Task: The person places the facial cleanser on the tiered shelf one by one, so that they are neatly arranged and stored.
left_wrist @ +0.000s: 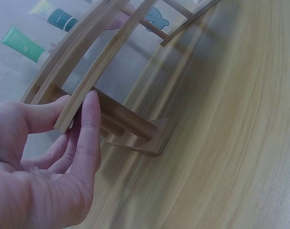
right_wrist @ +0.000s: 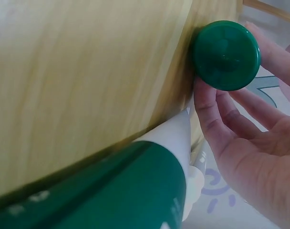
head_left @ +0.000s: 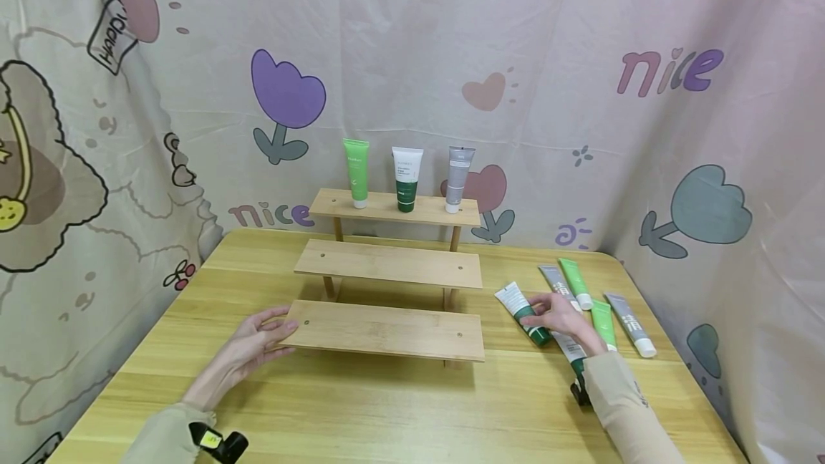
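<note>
A three-tier wooden display stand (head_left: 387, 328) stands on the table. My left hand (head_left: 248, 349) pinches the left end of its lowest shelf, thumb above and fingers beneath, as the left wrist view shows. On the top shelf stand a green tube (head_left: 357, 172), a white-and-dark-green tube (head_left: 407, 179) and a grey tube (head_left: 458, 177), caps down. To the right of the stand, my right hand (head_left: 559, 319) grips another white-and-dark-green tube (head_left: 513, 299) between thumb and fingers. Its green cap (right_wrist: 226, 55) faces the right wrist camera. A similar tube (right_wrist: 111, 186) lies close by.
Right of the right hand lie green tubes (head_left: 575, 282) and grey tubes (head_left: 630, 324), several in all, some partly covered by the hand and sleeve. The wooden table (head_left: 361, 414) ends at a printed cloth backdrop (head_left: 387, 56) behind and at both sides.
</note>
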Demonstrator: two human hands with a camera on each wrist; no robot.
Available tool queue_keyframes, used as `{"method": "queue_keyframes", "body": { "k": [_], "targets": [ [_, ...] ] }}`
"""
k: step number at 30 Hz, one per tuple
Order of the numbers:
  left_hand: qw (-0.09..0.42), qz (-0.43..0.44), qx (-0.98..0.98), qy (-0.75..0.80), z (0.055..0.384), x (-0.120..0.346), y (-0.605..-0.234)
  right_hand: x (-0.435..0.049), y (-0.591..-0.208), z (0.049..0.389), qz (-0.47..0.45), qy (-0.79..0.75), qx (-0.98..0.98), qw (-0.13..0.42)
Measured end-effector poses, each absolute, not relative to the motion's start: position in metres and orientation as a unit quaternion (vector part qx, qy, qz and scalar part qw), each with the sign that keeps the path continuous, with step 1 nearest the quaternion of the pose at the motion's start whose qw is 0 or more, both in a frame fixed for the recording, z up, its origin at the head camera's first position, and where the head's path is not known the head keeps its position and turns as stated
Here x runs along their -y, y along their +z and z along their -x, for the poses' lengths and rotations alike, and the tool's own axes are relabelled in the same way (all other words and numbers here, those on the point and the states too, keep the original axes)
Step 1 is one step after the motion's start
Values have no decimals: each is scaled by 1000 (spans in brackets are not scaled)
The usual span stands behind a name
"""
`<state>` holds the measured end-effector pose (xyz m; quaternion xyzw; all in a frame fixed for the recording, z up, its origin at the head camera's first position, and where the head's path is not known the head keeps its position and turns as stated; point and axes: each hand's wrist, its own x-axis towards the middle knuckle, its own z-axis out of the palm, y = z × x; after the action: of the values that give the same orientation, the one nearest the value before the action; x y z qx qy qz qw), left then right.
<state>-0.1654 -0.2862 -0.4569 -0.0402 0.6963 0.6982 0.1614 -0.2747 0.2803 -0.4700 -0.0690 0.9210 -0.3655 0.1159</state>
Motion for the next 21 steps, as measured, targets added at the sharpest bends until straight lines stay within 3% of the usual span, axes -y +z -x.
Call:
{"method": "queue_keyframes", "body": {
  "k": [21],
  "targets": [
    [160,44,-694,701,166,286,-458,-277,-467,273,36,-385,-914,125]
  ]
}}
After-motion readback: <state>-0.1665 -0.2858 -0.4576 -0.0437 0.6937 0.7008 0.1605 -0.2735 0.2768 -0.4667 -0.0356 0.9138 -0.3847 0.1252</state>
